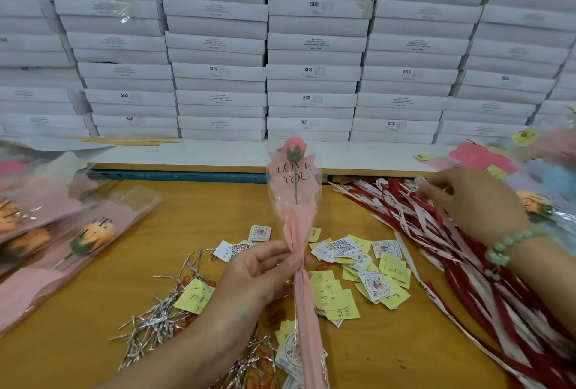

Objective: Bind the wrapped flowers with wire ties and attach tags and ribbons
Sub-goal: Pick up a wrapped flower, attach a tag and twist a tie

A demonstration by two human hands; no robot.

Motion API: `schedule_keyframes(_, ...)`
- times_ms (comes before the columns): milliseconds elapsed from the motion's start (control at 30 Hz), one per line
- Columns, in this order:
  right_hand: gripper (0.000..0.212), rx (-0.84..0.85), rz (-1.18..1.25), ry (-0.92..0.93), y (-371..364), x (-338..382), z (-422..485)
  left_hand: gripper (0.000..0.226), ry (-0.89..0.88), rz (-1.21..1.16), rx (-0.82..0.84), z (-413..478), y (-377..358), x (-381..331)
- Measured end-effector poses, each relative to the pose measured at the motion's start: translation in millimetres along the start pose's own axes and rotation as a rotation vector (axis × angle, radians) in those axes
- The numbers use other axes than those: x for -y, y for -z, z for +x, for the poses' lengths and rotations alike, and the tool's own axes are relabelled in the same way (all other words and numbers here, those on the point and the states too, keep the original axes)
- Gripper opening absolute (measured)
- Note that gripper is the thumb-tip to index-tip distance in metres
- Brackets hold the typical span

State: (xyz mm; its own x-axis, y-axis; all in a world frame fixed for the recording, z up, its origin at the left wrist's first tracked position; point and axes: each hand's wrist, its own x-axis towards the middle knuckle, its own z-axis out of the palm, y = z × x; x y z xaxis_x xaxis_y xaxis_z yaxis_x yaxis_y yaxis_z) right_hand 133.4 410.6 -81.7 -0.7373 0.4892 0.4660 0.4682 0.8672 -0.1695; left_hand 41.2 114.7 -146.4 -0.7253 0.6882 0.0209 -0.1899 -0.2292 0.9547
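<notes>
My left hand [265, 273] pinches a wrapped pink flower [294, 189] at its gathered neck and holds it upright over the table; its clear sleeve reads "LOVE YOU". My right hand [470, 201], with a green bead bracelet at the wrist, reaches into the pile of red and white ribbons [436, 251] at the right, fingertips touching them. Yellow and white paper tags [358, 267] lie scattered behind the flower. Silver wire ties [156, 320] lie in a heap beneath my left forearm.
Several wrapped orange flowers [62, 232] lie stacked at the left of the yellow table [93, 310]. More wrapped flowers [536, 170] are piled at the far right. A wall of white cardboard boxes [311, 70] stands along the back edge.
</notes>
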Motion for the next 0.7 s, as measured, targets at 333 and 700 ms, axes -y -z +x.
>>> schedule_keyframes(333,0.030,0.623,0.701,0.282,-0.5,94.5,-50.1,0.033,-0.107,0.094,0.078,-5.6,-5.3,-12.9)
schedule_keyframes(700,0.022,0.783,0.930,0.281,-5.3,115.0,-69.5,0.031,-0.076,0.151,0.103,-4.1,-2.9,-10.3)
